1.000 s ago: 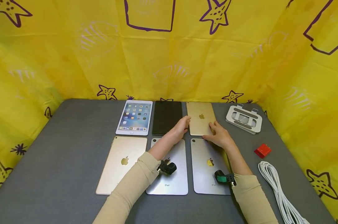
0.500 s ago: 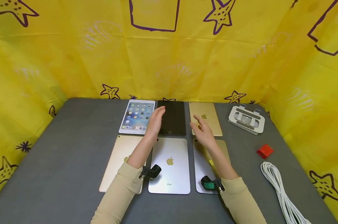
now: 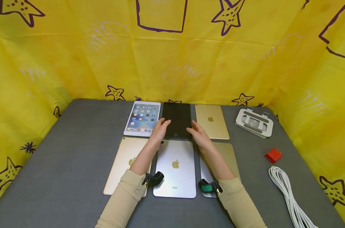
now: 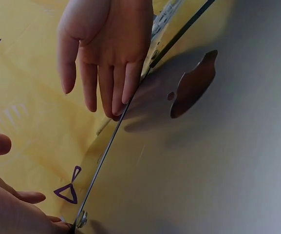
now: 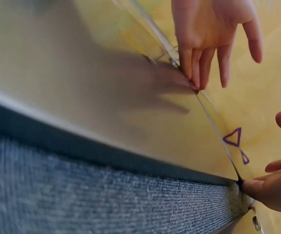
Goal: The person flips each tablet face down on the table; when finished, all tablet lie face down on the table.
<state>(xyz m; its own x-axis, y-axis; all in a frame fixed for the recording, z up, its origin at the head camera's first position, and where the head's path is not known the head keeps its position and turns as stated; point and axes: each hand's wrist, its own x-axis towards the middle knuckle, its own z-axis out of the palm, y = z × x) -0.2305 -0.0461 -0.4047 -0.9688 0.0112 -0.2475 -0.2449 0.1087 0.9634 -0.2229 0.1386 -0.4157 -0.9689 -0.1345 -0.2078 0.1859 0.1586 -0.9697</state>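
black tablet (image 3: 177, 116) flat between left hand (image 3: 159, 131) and right hand (image 3: 200, 136)

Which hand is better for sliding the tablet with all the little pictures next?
Probably the left hand. It's right by the near right corner of the white tablet, while the right hand is farther off, at the right edge of the black tablet.

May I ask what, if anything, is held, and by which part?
Nothing seems held: the left grip and right grip merely flank the black tablet; contact unclear.
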